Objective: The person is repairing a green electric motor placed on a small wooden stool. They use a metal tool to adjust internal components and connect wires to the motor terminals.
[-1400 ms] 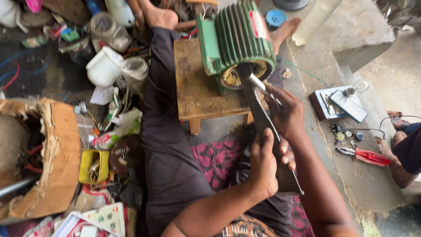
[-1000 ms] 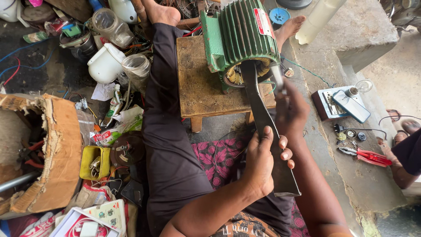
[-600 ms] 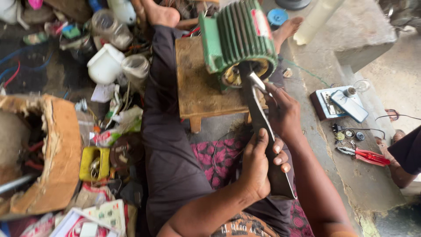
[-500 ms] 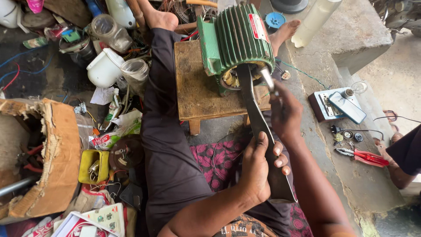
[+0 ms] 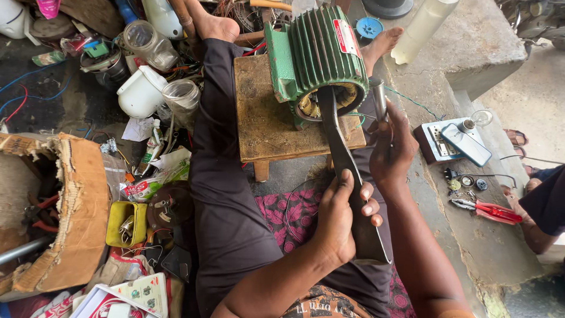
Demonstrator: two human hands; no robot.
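Note:
A green ribbed electric motor [image 5: 318,50] lies on a small wooden stool [image 5: 265,118] between my legs. My left hand [image 5: 341,215] grips a long flat dark metal bar [image 5: 338,147] whose far end rests inside the motor's open end, against the copper windings. My right hand [image 5: 391,150] holds a short metal rod [image 5: 379,100] upright, raised just right of the motor's opening.
Left of my leg lie jars [image 5: 147,41], a white jug [image 5: 138,94], a yellow tub [image 5: 126,221] and a torn cardboard box [image 5: 70,206]. On the concrete ledge at right sit a switch board [image 5: 438,144], red-handled pliers [image 5: 488,209] and a plastic bottle [image 5: 421,26]. Another person's arm [image 5: 541,200] shows far right.
My right hand has been swinging the rod at the bar's upper part near the motor; now it is lifted off to the right. My left hand keeps the bar in place.

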